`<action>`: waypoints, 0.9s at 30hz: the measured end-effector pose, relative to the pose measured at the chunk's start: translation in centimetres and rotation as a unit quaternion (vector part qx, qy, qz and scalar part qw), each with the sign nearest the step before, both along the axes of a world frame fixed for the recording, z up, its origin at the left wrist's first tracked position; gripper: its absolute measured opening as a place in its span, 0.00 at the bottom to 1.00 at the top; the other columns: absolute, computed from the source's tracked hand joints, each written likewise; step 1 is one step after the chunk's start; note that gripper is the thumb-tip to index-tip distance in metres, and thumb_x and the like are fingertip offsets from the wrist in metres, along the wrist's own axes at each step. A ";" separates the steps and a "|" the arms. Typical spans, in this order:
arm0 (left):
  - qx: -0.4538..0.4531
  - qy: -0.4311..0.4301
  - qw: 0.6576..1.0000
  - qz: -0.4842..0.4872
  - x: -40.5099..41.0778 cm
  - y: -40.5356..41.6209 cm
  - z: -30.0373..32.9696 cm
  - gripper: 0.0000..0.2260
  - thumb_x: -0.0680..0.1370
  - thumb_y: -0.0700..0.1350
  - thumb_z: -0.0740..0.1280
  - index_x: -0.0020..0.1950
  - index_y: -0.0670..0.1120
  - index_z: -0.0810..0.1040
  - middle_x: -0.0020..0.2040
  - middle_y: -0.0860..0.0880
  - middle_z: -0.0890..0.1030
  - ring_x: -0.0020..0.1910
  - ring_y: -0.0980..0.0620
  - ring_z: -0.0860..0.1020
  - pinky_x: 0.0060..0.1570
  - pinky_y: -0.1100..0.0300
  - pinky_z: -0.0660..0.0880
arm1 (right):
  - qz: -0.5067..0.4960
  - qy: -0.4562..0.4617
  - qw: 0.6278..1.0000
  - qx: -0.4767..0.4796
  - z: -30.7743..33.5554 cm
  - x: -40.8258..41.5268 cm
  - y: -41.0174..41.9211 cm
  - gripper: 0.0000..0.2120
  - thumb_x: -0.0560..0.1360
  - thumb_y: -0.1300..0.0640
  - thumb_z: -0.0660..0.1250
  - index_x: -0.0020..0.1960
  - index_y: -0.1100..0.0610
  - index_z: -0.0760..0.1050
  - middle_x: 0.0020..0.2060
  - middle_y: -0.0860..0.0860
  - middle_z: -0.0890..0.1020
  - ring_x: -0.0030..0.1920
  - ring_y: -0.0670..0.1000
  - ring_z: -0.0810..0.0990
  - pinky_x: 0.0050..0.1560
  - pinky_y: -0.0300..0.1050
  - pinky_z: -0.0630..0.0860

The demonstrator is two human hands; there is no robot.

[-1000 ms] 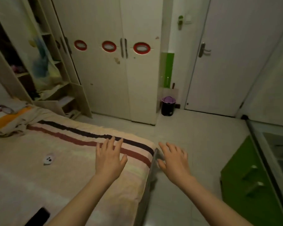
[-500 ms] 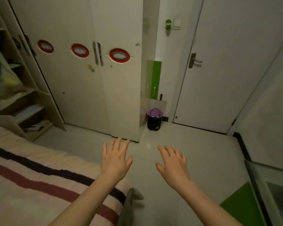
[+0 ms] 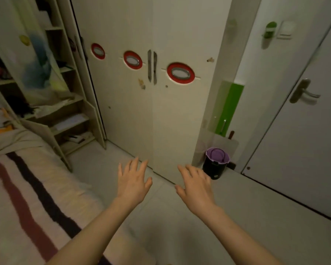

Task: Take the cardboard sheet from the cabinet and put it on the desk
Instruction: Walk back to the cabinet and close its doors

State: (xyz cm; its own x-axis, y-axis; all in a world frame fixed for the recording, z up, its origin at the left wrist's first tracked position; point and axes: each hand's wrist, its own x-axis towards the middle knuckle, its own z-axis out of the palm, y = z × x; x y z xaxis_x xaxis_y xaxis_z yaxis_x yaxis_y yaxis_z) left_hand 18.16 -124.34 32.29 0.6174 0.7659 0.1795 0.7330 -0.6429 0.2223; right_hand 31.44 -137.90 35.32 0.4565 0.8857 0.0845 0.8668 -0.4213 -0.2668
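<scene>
My left hand (image 3: 132,181) and my right hand (image 3: 196,185) are stretched out in front of me, palms down, fingers spread, holding nothing. Ahead stands a cream cabinet (image 3: 122,104) with shut double doors, red oval rings and two metal handles (image 3: 152,66). To its left an open shelf section (image 3: 65,111) holds bags, papers and flat pale sheets. I cannot tell which item is the cardboard sheet. The desk is out of view.
A bed with a striped blanket (image 3: 27,197) fills the lower left. A small black bin with a purple liner (image 3: 216,162) stands on the floor beside the cabinet. A white room door with a lever handle (image 3: 304,94) is on the right. Tiled floor lies between.
The view has swung left and moved nearer the cabinet; the open shelves are back in sight and the green unit at right is gone. Both hands stay open and spread.
</scene>
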 end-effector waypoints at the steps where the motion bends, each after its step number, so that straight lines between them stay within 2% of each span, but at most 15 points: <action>1: -0.001 0.000 1.000 0.004 1.6 1.7 -0.1 0.26 0.76 0.55 0.58 0.72 0.50 0.60 0.74 0.43 0.61 0.73 0.43 0.57 0.71 0.43 0.43 | 0.008 0.000 1.000 -0.006 -0.1 1.2 1.9 0.28 0.76 0.48 0.59 0.73 0.50 0.54 0.70 0.53 0.64 0.69 0.56 0.61 0.67 0.53 0.59; 7: -0.003 -0.001 1.000 0.024 8.2 10.8 1.0 0.26 0.75 0.57 0.55 0.71 0.50 0.63 0.73 0.43 0.64 0.72 0.43 0.60 0.71 0.43 0.45 | 0.053 0.004 0.998 -0.016 -0.1 7.7 12.8 0.28 0.76 0.48 0.58 0.73 0.51 0.53 0.71 0.53 0.63 0.70 0.55 0.60 0.67 0.51 0.59; 10: 0.015 -0.005 0.999 0.042 9.2 15.2 1.0 0.29 0.70 0.59 0.51 0.67 0.49 0.70 0.67 0.42 0.73 0.66 0.42 0.70 0.69 0.39 0.55 | 0.085 0.002 0.996 -0.018 0.0 9.7 19.2 0.28 0.76 0.48 0.59 0.73 0.51 0.54 0.71 0.53 0.63 0.70 0.55 0.60 0.67 0.51 0.59; 13: 0.001 0.017 0.995 0.102 9.1 20.2 0.1 0.27 0.69 0.59 0.53 0.64 0.50 0.72 0.63 0.42 0.77 0.62 0.42 0.74 0.65 0.39 0.61 | 0.126 0.001 0.992 -0.027 -0.6 11.2 26.5 0.28 0.75 0.48 0.59 0.72 0.51 0.55 0.71 0.54 0.64 0.70 0.56 0.61 0.67 0.51 0.60; 16: 0.009 0.041 0.988 0.150 8.9 26.2 -0.8 0.25 0.69 0.57 0.60 0.63 0.49 0.73 0.61 0.42 0.79 0.60 0.41 0.76 0.63 0.38 0.64 | 0.165 -0.004 0.986 -0.035 -1.6 12.5 33.9 0.27 0.75 0.47 0.59 0.71 0.51 0.57 0.70 0.54 0.65 0.68 0.56 0.63 0.66 0.51 0.61; 18: -0.009 0.047 0.983 0.179 9.3 30.6 -1.0 0.25 0.70 0.56 0.63 0.66 0.50 0.71 0.64 0.42 0.76 0.63 0.41 0.73 0.66 0.38 0.61 | 0.198 -0.008 0.980 -0.033 -1.9 13.5 39.2 0.26 0.75 0.47 0.59 0.71 0.52 0.58 0.70 0.54 0.65 0.68 0.56 0.63 0.66 0.51 0.61; 20: -0.038 0.042 0.972 0.228 9.9 35.0 -1.5 0.25 0.74 0.55 0.62 0.70 0.51 0.66 0.69 0.42 0.71 0.68 0.41 0.67 0.70 0.41 0.52 | 0.231 -0.020 0.972 -0.043 -2.3 14.8 44.8 0.27 0.75 0.47 0.59 0.71 0.52 0.58 0.70 0.54 0.65 0.68 0.56 0.63 0.66 0.51 0.61; 21: -0.036 0.038 0.969 0.243 9.9 36.4 -1.7 0.25 0.74 0.56 0.62 0.70 0.51 0.66 0.69 0.43 0.71 0.69 0.41 0.67 0.70 0.41 0.51 | 0.238 -0.025 0.970 -0.051 -2.4 15.1 46.9 0.27 0.75 0.47 0.59 0.71 0.51 0.57 0.70 0.54 0.66 0.68 0.56 0.63 0.66 0.51 0.61; 24: -0.014 0.041 0.956 0.290 8.7 41.1 -2.7 0.25 0.72 0.56 0.62 0.67 0.50 0.70 0.65 0.42 0.75 0.64 0.41 0.72 0.67 0.38 0.62 | 0.282 -0.044 0.957 -0.059 -3.0 15.8 54.5 0.27 0.75 0.48 0.59 0.71 0.52 0.57 0.70 0.53 0.66 0.68 0.56 0.64 0.66 0.51 0.61; 25: -0.036 0.042 0.948 0.314 7.8 42.3 -2.9 0.25 0.73 0.56 0.62 0.69 0.50 0.67 0.67 0.42 0.73 0.66 0.41 0.70 0.68 0.38 0.61 | 0.300 -0.053 0.951 -0.060 -3.3 15.8 57.1 0.26 0.75 0.48 0.59 0.71 0.52 0.57 0.69 0.54 0.66 0.68 0.56 0.64 0.65 0.52 0.62; 27: -0.070 0.062 0.927 0.362 5.5 44.1 -3.1 0.27 0.76 0.57 0.57 0.73 0.52 0.57 0.73 0.45 0.63 0.72 0.43 0.61 0.71 0.42 0.51 | 0.326 -0.064 0.941 -0.072 -4.0 15.2 61.7 0.27 0.75 0.48 0.59 0.71 0.52 0.57 0.68 0.54 0.68 0.66 0.57 0.65 0.64 0.52 0.63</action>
State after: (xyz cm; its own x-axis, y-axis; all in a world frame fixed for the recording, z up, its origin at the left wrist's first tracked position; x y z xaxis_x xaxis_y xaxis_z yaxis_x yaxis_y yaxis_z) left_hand 23.67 -80.20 29.17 -0.0588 0.9982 0.0086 0.9869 0.0568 0.1512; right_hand 46.62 -76.23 31.32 -0.1927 0.9805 -0.0394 0.9747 0.1866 -0.1233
